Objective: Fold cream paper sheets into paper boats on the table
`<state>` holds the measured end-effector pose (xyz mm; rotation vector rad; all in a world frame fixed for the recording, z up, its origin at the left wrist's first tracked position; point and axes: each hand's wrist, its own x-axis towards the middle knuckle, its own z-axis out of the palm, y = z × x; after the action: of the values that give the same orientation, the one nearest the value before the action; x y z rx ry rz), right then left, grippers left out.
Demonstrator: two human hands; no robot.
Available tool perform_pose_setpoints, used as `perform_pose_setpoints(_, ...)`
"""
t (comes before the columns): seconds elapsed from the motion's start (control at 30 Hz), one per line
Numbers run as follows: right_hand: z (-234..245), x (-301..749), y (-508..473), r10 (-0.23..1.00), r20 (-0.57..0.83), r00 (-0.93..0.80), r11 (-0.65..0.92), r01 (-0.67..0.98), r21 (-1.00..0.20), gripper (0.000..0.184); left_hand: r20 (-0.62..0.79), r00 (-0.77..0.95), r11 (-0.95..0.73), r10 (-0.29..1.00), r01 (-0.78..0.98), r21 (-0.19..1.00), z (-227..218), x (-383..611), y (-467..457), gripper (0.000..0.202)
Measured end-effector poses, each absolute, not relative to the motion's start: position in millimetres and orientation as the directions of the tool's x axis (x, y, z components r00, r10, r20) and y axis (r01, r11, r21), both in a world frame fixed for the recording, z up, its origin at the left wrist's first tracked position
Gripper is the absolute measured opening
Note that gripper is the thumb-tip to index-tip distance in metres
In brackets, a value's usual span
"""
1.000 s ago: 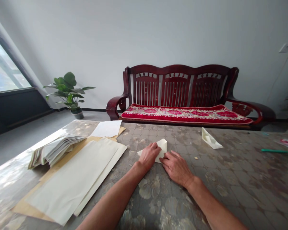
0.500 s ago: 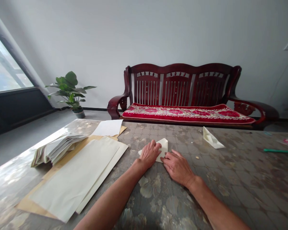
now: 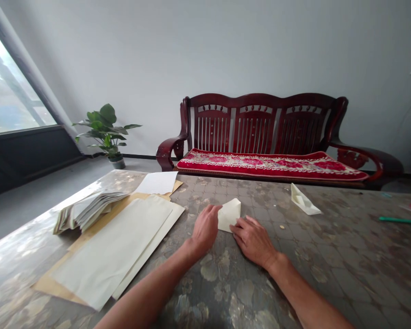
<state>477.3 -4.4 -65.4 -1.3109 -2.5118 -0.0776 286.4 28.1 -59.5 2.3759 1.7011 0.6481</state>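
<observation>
A small folded piece of cream paper (image 3: pixel 230 214) lies on the patterned table (image 3: pixel 329 256). My left hand (image 3: pixel 204 227) rests with its fingers flat on the paper's left edge. My right hand (image 3: pixel 252 239) lies flat beside it, fingertips pressing the paper's lower right corner. Both hands are palm down with fingers stretched out.
A finished folded paper boat (image 3: pixel 303 201) sits to the right. Large cream sheets (image 3: pixel 119 249) on brown paper and a stack of folded papers (image 3: pixel 89 210) lie at left. A green pen (image 3: pixel 399 220) lies far right. A red wooden bench (image 3: pixel 270 137) and potted plant (image 3: pixel 106 135) stand beyond.
My left hand has slid left off most of the paper, so more of the folded piece shows. My right hand stays on its lower corner. The camera shifted slightly.
</observation>
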Motion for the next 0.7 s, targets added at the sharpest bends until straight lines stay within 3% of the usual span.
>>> perform_pose_setpoints(0.07, -66.0, 476.0, -4.5, 0.788, 0.303, -0.536, 0.582, 0.809, -0.083, 0.023, 0.224, 0.334, -0.398, 0.916, 0.834, 0.382, -67.5, 293.8, 5.8, 0.041)
perform_pose_setpoints(0.2, -70.6, 475.7, -3.3, 0.792, 0.325, -0.517, 0.573, 0.813, -0.101, 0.023, 0.18, 0.376, -0.406, 0.909, 0.896, 0.178, -88.9, 300.5, -17.1, 0.05)
perform_pose_setpoints(0.3, -73.7, 478.9, 1.0, 0.803, 0.338, -0.491, 0.56, 0.817, -0.141, 0.026, 0.207, 0.382, -0.406, 0.901, 0.909, 0.09, -98.7, 296.4, -16.2, 0.058)
perform_pose_setpoints(0.43, -77.7, 485.9, 12.8, 0.829, 0.333, -0.449, 0.525, 0.83, -0.19, 0.031, 0.202, 0.422, -0.442, 0.884, 0.894, 0.068, -99.0, 290.3, -12.1, 0.062)
perform_pose_setpoints(0.7, -88.2, 492.1, 37.0, 0.906, 0.22, -0.362, 0.401, 0.9, -0.171, 0.043, 0.146, 0.519, -0.533, 0.842, 0.842, 0.086, -92.8, 283.6, -13.3, 0.062)
